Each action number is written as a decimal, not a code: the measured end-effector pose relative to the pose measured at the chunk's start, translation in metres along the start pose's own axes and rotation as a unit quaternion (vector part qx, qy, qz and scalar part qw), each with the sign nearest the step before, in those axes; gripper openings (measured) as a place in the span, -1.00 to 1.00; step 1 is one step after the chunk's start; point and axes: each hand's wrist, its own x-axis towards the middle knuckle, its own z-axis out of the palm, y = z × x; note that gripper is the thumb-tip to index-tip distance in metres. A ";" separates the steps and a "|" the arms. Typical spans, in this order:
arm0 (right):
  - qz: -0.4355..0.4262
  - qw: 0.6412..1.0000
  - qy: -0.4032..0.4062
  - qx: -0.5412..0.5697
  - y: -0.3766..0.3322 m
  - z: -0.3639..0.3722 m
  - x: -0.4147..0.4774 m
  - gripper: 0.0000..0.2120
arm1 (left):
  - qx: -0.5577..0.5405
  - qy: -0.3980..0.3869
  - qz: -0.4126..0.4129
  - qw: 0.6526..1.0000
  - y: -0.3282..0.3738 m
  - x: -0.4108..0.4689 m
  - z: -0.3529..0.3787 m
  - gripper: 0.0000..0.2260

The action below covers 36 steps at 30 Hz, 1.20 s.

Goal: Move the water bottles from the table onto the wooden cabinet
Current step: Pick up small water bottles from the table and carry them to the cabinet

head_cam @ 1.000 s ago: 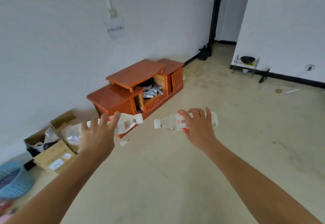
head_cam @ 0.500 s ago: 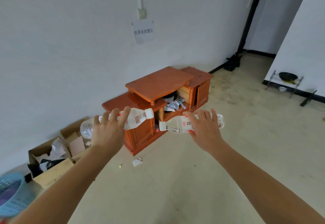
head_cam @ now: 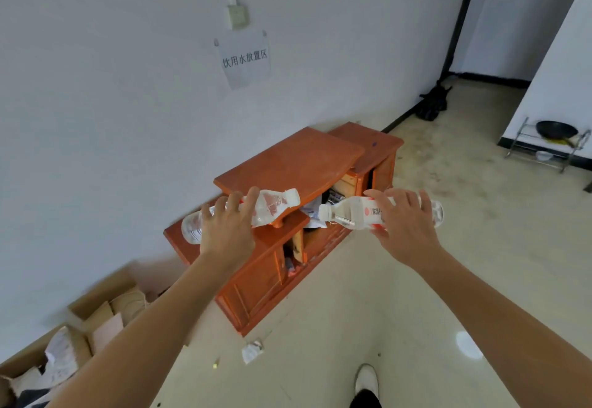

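Landmark: wooden cabinet (head_cam: pixel 288 164), one, orange-brown, low, set against the white wall; its near left end is covered by the left hand and bottle.
Water bottles: two, both clear with white caps and red-and-white labels, both held sideways in the air in front of the cabinet, caps pointing toward each other, apart.
Left bottle (head_cam: pixel 272 207): middle hidden behind the fingers; base blurred, overlapping the cabinet's lower left top.
Right bottle (head_cam: pixel 349 213): far end partly hidden by the hand; it lies over the cabinet's open middle shelf.
Left hand (head_cam: pixel 229 229): one, fingers wrapped over the left bottle.
Right hand (head_cam: pixel 405 229): one, fingers curled over the right bottle.
Cabinet interior: papers and clutter, hard to make out.
Wall sign (head_cam: pixel 245 60): one sheet, above the cabinet.
Cardboard boxes (head_cam: pixel 96 321): left of the cabinet, blurred and cut off; count unclear.
Shoe (head_cam: pixel 366 382): one, white, on the floor before the cabinet.
Wire rack (head_cam: pixel 547 151): one, far right of the cabinet, carrying a dark pan.
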 end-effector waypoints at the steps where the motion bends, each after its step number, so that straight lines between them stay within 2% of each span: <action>1: 0.002 1.000 -0.005 0.002 0.009 0.020 0.016 -0.29 | -0.010 -0.005 -0.006 1.000 0.006 0.019 0.016 -0.33; 7: 0.007 0.995 -0.066 0.072 0.061 0.125 0.138 -0.25 | -0.101 -0.037 -0.068 0.992 0.033 0.136 0.082 -0.35; 10: 0.005 0.989 -0.106 0.105 0.070 0.162 0.210 -0.27 | -0.142 -0.010 -0.113 0.983 0.028 0.186 0.097 -0.38; 18: -0.047 0.952 -0.206 0.220 0.027 0.256 0.374 -0.23 | -0.206 0.015 -0.272 0.940 -0.033 0.301 0.147 -0.45; 21: -0.011 0.921 -0.251 0.297 -0.003 0.294 0.409 -0.22 | -0.242 0.004 -0.323 0.915 -0.063 0.335 0.177 -0.47; 26: 0.056 0.870 -0.314 0.377 -0.048 0.350 0.482 -0.30 | -0.266 -0.033 -0.370 0.889 -0.121 0.403 0.221 -0.34; 29: 0.096 0.855 -0.310 0.405 -0.070 0.375 0.532 -0.34 | -0.296 -0.032 -0.378 0.877 -0.148 0.445 0.243 -0.29; 34: 0.139 0.825 -0.318 0.446 -0.097 0.440 0.588 -0.39 | -0.365 -0.018 -0.430 0.826 -0.174 0.503 0.302 -0.34; 36: 0.158 0.808 -0.333 0.461 -0.105 0.472 0.597 -0.34 | -0.378 -0.013 -0.456 0.806 -0.177 0.517 0.330 -0.37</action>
